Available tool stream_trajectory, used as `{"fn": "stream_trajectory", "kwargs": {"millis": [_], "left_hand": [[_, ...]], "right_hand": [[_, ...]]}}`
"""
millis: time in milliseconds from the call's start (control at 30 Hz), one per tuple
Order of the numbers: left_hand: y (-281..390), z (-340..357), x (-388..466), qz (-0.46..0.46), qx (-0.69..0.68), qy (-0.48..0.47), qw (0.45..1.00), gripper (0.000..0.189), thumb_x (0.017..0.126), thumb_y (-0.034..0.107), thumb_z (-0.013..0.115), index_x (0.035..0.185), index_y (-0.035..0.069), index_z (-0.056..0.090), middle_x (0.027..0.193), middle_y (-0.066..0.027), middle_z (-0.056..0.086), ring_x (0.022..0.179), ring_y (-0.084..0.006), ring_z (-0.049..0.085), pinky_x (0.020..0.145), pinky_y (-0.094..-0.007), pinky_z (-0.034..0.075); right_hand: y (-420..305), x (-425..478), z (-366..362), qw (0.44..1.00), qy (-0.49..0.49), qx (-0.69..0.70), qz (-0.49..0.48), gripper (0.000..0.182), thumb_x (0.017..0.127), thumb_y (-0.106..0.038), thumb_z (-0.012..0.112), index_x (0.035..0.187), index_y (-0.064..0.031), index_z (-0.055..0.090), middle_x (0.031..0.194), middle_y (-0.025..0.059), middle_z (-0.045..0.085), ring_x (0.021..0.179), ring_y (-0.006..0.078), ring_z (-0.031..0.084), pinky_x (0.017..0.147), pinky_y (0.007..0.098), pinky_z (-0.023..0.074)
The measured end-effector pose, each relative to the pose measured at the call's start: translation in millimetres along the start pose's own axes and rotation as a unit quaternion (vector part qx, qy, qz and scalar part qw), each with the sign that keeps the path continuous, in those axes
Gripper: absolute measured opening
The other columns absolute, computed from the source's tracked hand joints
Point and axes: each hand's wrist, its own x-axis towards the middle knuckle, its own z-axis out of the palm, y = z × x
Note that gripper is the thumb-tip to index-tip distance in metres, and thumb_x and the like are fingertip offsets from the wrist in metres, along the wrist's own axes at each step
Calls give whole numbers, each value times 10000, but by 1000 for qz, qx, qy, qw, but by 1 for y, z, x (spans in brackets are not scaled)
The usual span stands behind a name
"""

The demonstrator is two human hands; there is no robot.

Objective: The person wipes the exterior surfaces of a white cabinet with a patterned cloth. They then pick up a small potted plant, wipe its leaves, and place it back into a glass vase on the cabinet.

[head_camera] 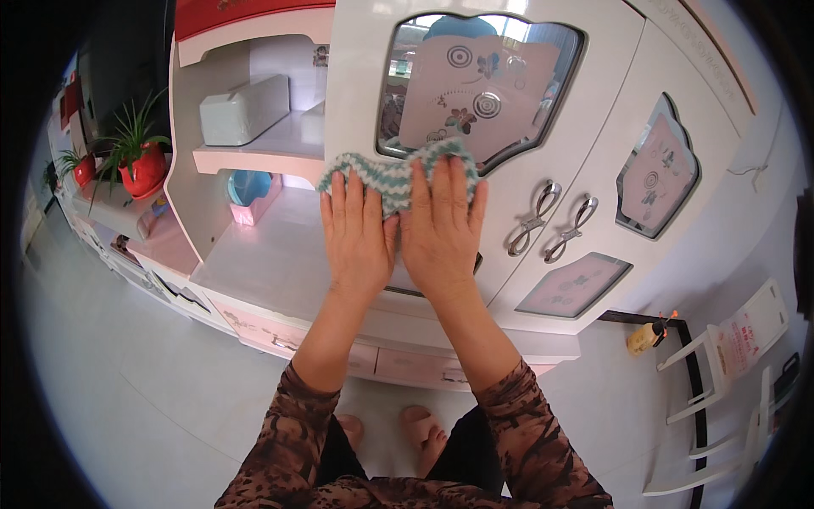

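A teal-and-white striped cloth [381,178] lies pressed against the white door of a cabinet [356,83]. My left hand [357,235] is spread flat over the cloth's left part, thumb towards the right. Beside it, my right hand [442,223] holds down the right part, fingers pointing up. The cloth's upper right reaches the lower edge of a patterned mirrored panel [439,83] in the door. Right of my right hand are two looped metal handles [534,219]. My hands partly hide the cloth and another panel lower on the door.
Left of the door are open shelves [254,159] with a white box [245,111] and a pink holder [254,203]. Potted plants in red pots [143,172] stand farther left. A yellowish bottle [643,338] and white chairs [725,356] are at the right. Drawers [413,366] lie low in front.
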Motion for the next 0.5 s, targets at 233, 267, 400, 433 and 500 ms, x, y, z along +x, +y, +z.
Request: {"fn": "stream_trajectory", "kwargs": {"millis": [233,267,400,433,500], "left_hand": [[9,-2,24,86,-6,-10,996,485,800,192,650,1227,13,504,1403,-147,383,1324,-373,300,1067,-545,198],[11,-2,29,100,-11,-10,995,486,792,191,656,1222,16,511,1400,-137,390,1323,-361,306,1066,-544,200],[34,-1,61,123,-39,-22,991,477,776,187,659,1206,25,531,1385,-117,414,1312,-334,334,1064,-531,212],[38,4,67,131,-43,-3,990,472,779,186,654,1205,24,531,1382,-116,417,1309,-333,337,1064,-528,216],[43,12,79,146,-47,31,988,463,784,185,644,1204,22,532,1377,-115,423,1304,-330,345,1064,-521,223]], "right_hand": [[13,2,-1,996,44,-60,54,479,808,-116,504,1256,51,481,1362,230,399,1313,368,331,1054,570,207],[16,7,-3,995,51,-62,62,475,812,-113,501,1254,59,477,1363,237,395,1312,376,328,1053,568,209],[33,38,-18,990,83,-61,95,490,805,-75,506,1272,61,445,1381,246,369,1325,381,304,1070,543,181],[36,46,-21,989,93,-56,104,504,798,-59,512,1283,54,434,1390,244,359,1331,376,295,1080,533,166],[43,59,-22,988,108,-65,92,492,802,-58,500,1278,50,440,1389,241,366,1336,367,292,1079,524,170]]}}
